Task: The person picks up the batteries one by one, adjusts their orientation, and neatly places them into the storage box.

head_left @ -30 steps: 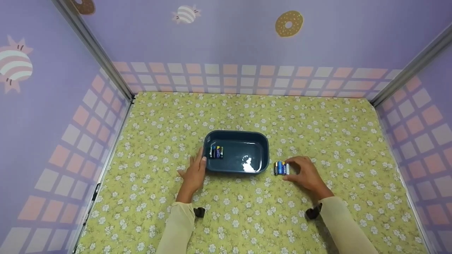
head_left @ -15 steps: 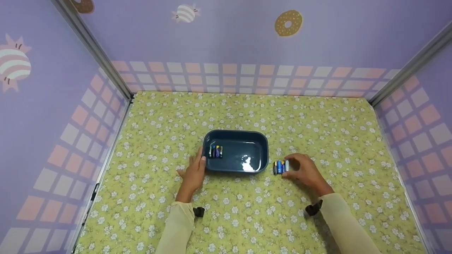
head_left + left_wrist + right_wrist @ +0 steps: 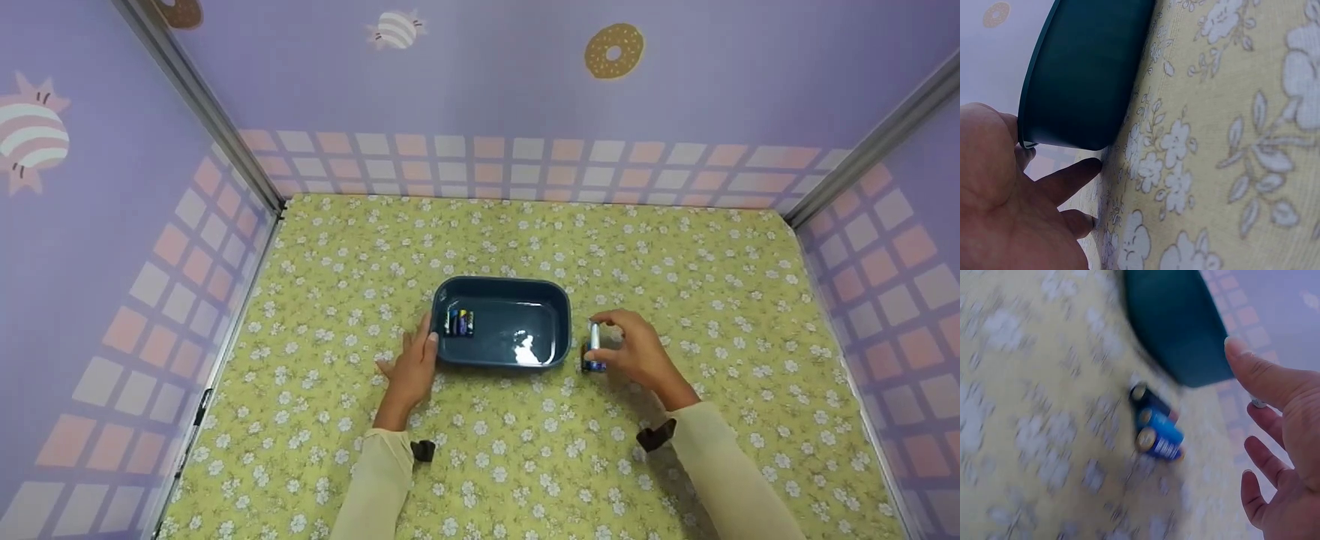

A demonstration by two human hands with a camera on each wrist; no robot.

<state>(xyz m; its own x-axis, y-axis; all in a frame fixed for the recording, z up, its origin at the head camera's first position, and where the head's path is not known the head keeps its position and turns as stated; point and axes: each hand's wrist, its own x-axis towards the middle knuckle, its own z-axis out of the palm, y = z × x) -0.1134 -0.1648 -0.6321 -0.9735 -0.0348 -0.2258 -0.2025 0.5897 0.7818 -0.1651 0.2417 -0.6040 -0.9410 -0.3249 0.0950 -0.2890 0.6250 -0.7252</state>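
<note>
My right grip (image 3: 637,349) pinches one pale battery (image 3: 595,335), raised near three more batteries (image 3: 1157,424); my left grip (image 3: 412,367), fingers loosely spread, touches the tub (image 3: 499,322).

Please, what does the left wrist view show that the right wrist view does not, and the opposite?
Only left wrist: the bare left hand, touching the dark teal, rounded, plastic-looking tub.

Only right wrist: the bare right hand, a small visible end of its silvery cylindrical battery, and three short cylindrical batteries, dark, light-blue and deep-blue.

Both: the tub's outside, the yellow flower-patterned covering and the pale purple wall.
</note>
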